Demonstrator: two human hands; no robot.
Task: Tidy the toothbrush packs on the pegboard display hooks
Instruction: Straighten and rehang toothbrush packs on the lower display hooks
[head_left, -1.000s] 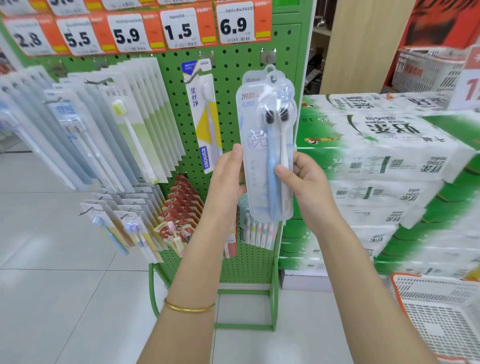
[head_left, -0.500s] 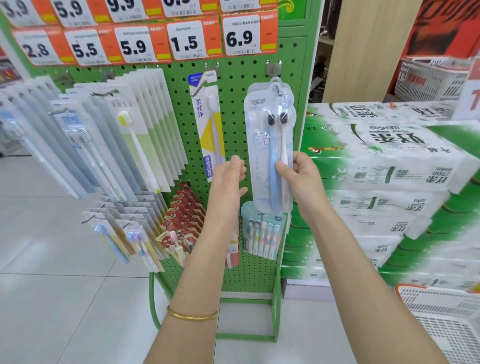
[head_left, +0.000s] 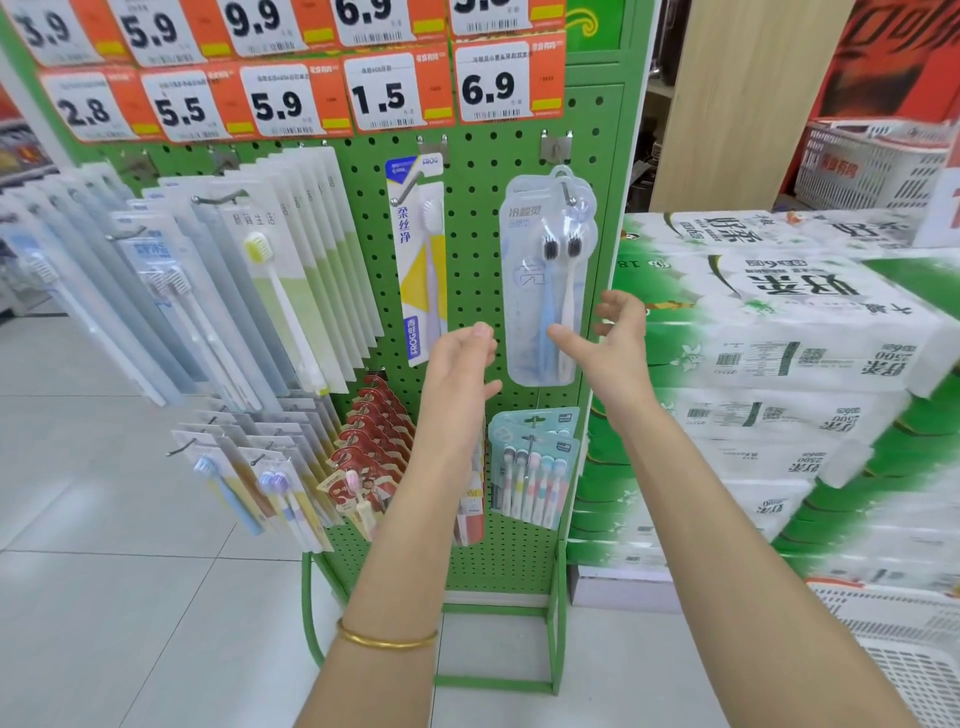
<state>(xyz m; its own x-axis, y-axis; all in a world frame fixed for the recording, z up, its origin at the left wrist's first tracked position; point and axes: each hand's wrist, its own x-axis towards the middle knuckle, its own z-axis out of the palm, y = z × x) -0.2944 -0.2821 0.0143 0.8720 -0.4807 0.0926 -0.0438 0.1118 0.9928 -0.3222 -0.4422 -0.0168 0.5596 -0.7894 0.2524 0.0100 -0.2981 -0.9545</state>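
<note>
- Hanging on the rightmost hook (head_left: 567, 191), under the 6.9 tag (head_left: 493, 85), one clear toothbrush pack (head_left: 545, 291) holds two brushes, blue and white.
- Two hands flank its lower half: left hand (head_left: 460, 374) and right hand (head_left: 618, 353), fingers relaxed, gripping nothing.
- The green pegboard (head_left: 467, 234) stands on white floor tiles (head_left: 104, 571); stacked tissue packs (head_left: 779, 332) sit to the right.
- Half a second ago both hands held the pack's edges.
</note>
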